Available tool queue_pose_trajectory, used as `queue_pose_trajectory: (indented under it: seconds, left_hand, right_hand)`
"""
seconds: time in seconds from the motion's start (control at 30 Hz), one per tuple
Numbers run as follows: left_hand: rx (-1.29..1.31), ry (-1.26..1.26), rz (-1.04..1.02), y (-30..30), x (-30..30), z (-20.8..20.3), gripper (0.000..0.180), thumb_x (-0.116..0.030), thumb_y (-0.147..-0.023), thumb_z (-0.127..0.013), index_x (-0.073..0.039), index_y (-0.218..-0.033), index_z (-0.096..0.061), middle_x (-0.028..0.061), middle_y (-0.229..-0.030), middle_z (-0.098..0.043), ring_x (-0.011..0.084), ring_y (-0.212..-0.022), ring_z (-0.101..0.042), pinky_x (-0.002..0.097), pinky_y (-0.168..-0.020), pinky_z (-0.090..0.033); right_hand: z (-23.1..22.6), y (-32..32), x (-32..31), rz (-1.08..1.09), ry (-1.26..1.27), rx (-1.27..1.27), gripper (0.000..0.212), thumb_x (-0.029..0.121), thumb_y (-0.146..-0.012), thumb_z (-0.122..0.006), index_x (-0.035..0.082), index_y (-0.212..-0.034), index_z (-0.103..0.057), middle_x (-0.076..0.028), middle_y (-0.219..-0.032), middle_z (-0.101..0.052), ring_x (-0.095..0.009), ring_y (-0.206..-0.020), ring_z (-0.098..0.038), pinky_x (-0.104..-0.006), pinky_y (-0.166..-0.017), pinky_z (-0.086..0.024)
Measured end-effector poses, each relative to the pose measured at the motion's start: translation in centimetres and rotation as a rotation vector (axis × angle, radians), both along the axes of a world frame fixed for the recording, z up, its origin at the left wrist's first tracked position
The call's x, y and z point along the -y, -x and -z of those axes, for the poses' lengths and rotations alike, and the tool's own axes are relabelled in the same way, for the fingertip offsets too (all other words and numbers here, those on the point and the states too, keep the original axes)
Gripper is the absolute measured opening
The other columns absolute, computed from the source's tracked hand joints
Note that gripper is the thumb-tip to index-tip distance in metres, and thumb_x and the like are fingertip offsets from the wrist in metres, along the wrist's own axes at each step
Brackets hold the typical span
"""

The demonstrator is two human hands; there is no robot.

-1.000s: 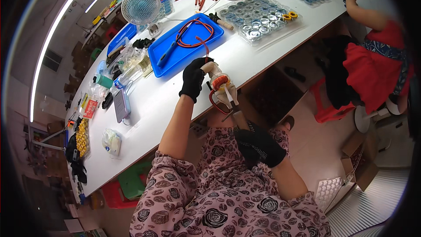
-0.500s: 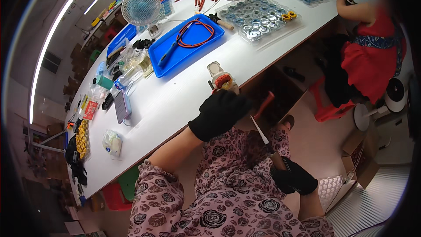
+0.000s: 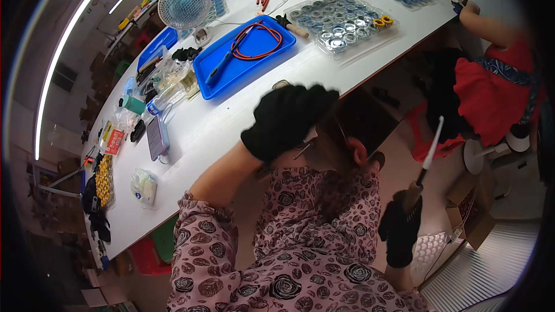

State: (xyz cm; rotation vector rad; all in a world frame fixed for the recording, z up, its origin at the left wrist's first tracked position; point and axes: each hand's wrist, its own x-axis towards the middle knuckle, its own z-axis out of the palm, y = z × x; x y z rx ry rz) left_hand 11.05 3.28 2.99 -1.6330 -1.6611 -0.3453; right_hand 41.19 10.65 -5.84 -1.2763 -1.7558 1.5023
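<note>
Nearest, the gloved right hand (image 3: 403, 225) was wrapped round the brown handle of a white-tipped tool (image 3: 426, 164), pointing upward. Well apart, the gloved left hand (image 3: 289, 118) hung over the edge of the surface (image 3: 199, 144); its grip could not be told. Beyond, a blue tray (image 3: 245, 73) held a red cable (image 3: 255, 59).

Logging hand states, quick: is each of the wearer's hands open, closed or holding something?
Left hand: cannot tell if open or closed; its grip is hidden.
Right hand: closed, holding a slim tool by its brown handle.
</note>
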Motion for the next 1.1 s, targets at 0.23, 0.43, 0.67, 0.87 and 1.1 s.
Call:
queue_pose_trajectory:
  seconds: [0.23, 0.43, 0.67, 0.87, 1.1]
  left_hand:
    - [1.264, -0.207, -0.044, 11.4, -3.3, -0.8, 0.011, -0.014, -0.079, -0.064, -0.007, -0.086, -0.068, 0.0061, -0.066, -0.063, 0.015, -0.05, -0.054, 0.0274, -0.047, -0.041]
    - [1.823, -0.244, -0.046, 12.5, -0.7, 6.6, 0.018, -0.014, -0.077, -0.065, -0.002, -0.091, -0.065, 0.0038, -0.067, -0.059, 0.0077, -0.047, -0.045, 0.0222, -0.042, -0.032]
    - [1.772, -0.123, -0.139, 12.0, -0.4, 6.6, 0.027, -0.012, -0.077, -0.065, -0.002, -0.102, -0.062, 0.0035, -0.076, -0.06, 0.0082, -0.054, -0.048, 0.0215, -0.046, -0.034]
    - [1.03, -0.26, -0.032, 4.5, 3.5, 2.5, 0.041, -0.01, -0.083, -0.061, -0.006, -0.122, -0.052, 0.0035, -0.106, -0.06, 0.0088, -0.067, -0.052, 0.0217, -0.06, -0.044]
    - [0.405, 0.461, 0.117, -3.4, 3.4, 2.3, 0.051, -0.009, -0.071, -0.06, -0.019, -0.121, -0.055, 0.004, -0.097, -0.063, 0.0246, -0.071, -0.058, 0.0357, -0.063, -0.048]
  right_hand:
    - [0.1, 7.3, 1.1, -0.589, 0.872, -0.324, 0.016, 0.023, -0.089, -0.057, 0.009, -0.093, -0.05, -0.001, -0.063, -0.051, -0.01, -0.044, -0.046, -0.0227, -0.038, -0.035]
    - [-2.2, 13.5, 1.2, -0.752, 1.005, -0.518, 0.015, 0.018, -0.088, -0.057, 0.009, -0.098, -0.05, 0.003, -0.06, -0.045, -0.007, -0.042, -0.041, -0.0201, -0.037, -0.032]
    - [-0.8, 11.5, -0.5, -0.772, 1.213, -0.49, 0.014, 0.02, -0.088, -0.058, 0.01, -0.094, -0.05, 0.002, -0.055, -0.045, -0.008, -0.039, -0.04, -0.0215, -0.035, -0.029]
    - [-0.7, 3.0, 0.0, -0.69, 1.112, -0.215, 0.016, 0.02, -0.088, -0.057, 0.011, -0.099, -0.051, 0.003, -0.057, -0.044, -0.007, -0.041, -0.041, -0.0213, -0.036, -0.029]
    - [-1.6, -2.8, 0.0, -0.772, 0.067, 0.113, 0.038, 0.026, -0.085, -0.061, 0.005, -0.111, -0.046, -0.003, -0.063, -0.052, -0.013, -0.046, -0.05, -0.0278, -0.043, -0.042]
